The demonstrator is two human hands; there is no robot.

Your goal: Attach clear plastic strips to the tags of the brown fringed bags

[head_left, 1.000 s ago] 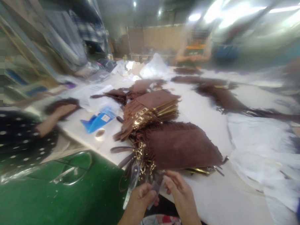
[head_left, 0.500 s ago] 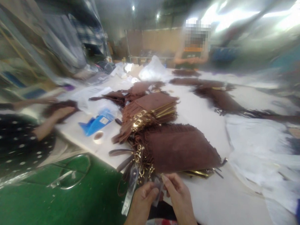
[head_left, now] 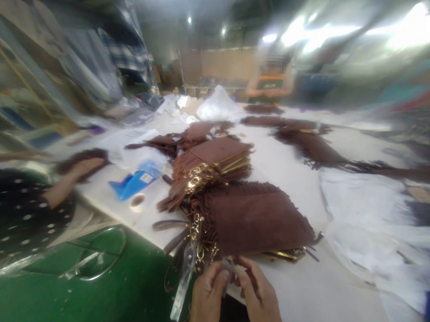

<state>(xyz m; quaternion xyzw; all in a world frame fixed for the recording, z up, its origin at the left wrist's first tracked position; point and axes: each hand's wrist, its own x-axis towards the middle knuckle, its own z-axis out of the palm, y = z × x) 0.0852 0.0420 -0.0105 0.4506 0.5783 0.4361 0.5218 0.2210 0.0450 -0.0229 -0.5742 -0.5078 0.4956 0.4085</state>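
Plastic piece (head_left: 227, 270), greyish and see-through, sits at the near edge of the front bag stack, clamped between thumb and fingers of the left hand (head_left: 208, 289). Right hand (head_left: 261, 293) is just beside it, thumb and fingers drawn close together at its right side; cannot tell whether they grip it, view small and blurred. Front stack of brown fringed bags (head_left: 258, 220) lies flat directly beyond both hands; gold clasps (head_left: 197, 229) and loose straps (head_left: 169, 224) are bunched at its left end, a long clear strip (head_left: 183, 283) hanging there left of the left hand. Second bag stack (head_left: 215, 156) lies behind, close to the front one. Table (head_left: 298, 293) edge runs slantwise under the hands, green floor (head_left: 135, 276) beyond it at left. White tabletop stretches rightward from the right hand to a white sheet (head_left: 362, 205), giving lateral room; forward movement meets the front stack.
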